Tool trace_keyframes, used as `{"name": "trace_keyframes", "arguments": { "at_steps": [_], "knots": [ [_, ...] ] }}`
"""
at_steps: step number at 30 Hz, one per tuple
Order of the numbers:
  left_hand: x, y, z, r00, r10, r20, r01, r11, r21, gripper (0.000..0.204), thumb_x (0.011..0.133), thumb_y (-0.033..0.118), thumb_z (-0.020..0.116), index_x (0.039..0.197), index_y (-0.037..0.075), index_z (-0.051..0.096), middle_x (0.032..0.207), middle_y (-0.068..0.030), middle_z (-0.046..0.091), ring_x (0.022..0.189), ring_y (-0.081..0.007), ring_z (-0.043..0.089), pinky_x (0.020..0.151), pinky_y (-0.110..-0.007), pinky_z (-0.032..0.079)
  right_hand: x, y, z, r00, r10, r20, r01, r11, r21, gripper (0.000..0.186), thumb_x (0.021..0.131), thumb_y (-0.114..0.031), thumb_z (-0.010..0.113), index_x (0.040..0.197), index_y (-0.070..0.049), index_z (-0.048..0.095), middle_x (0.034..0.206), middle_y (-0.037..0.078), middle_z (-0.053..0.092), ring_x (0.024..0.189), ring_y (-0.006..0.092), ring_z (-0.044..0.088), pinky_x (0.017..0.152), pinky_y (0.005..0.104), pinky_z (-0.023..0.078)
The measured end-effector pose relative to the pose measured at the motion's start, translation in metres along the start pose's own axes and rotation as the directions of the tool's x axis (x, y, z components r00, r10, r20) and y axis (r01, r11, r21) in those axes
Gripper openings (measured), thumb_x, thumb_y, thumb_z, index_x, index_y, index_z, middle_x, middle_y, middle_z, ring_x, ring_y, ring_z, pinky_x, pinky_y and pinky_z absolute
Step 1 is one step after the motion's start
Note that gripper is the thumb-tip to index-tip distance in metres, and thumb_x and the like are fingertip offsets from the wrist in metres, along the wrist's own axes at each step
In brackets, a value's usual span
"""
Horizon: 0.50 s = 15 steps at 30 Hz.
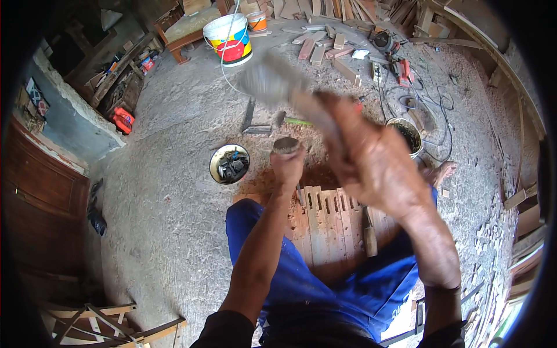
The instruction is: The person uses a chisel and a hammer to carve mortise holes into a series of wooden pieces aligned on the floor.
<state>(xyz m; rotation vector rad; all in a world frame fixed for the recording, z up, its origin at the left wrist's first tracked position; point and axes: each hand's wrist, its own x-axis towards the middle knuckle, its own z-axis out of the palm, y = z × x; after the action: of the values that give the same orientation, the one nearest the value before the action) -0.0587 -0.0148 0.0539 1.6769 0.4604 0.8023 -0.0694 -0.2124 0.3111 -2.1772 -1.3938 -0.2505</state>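
My left hand [286,167] is wrapped round the handle of a chisel [285,145], whose round, worn top sticks up above the fist. Its blade points down at the left end of a row of wooden strips [331,232] lying side by side between my legs. Several of the strips have narrow slots cut near their far ends. Raised high, my right hand [377,159] is closed on a hammer [270,81], smeared by motion, its head up and left of the hand, apart from the chisel. A second chisel [370,236] with a wooden handle lies on the strips at the right.
A tub of dark metal parts [230,165] stands left of my left hand, a bucket [404,136] at the right. Farther off are a striped paint bucket [229,40], wood offcuts [319,49], a red power tool [404,74] and loose cables. Wood chips litter the floor.
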Motion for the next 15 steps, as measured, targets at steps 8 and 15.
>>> {"name": "trace_keyframes", "arguments": {
  "at_steps": [8,15],
  "knots": [
    [-0.031,0.02,-0.006,0.983,0.178,-0.049,-0.184,0.951,-0.246,0.024,0.079,0.001,0.076,0.1,0.0,0.065,0.092,-0.0068,0.069,0.081,-0.0172,0.065,0.072,-0.032,0.053,-0.014,0.025,0.065,0.944,-0.007,0.33,0.159,0.886,-0.436,0.052,0.082,0.001,0.053,0.132,0.002,0.043,0.076,0.02,0.068,0.06,0.0378,0.068,0.05,0.0479,0.055],
    [-0.014,-0.027,-0.005,0.994,-0.059,0.089,0.106,0.654,-0.749,0.029,0.084,0.003,0.07,0.112,0.003,0.062,0.098,-0.0066,0.068,0.088,-0.0154,0.064,0.074,-0.032,0.052,-0.031,0.015,0.041,0.965,-0.017,0.26,0.001,0.998,0.062,0.069,0.073,0.001,0.061,0.14,-0.001,0.041,0.081,0.021,0.067,0.068,0.0379,0.068,0.064,0.0461,0.058]
  ]
}}
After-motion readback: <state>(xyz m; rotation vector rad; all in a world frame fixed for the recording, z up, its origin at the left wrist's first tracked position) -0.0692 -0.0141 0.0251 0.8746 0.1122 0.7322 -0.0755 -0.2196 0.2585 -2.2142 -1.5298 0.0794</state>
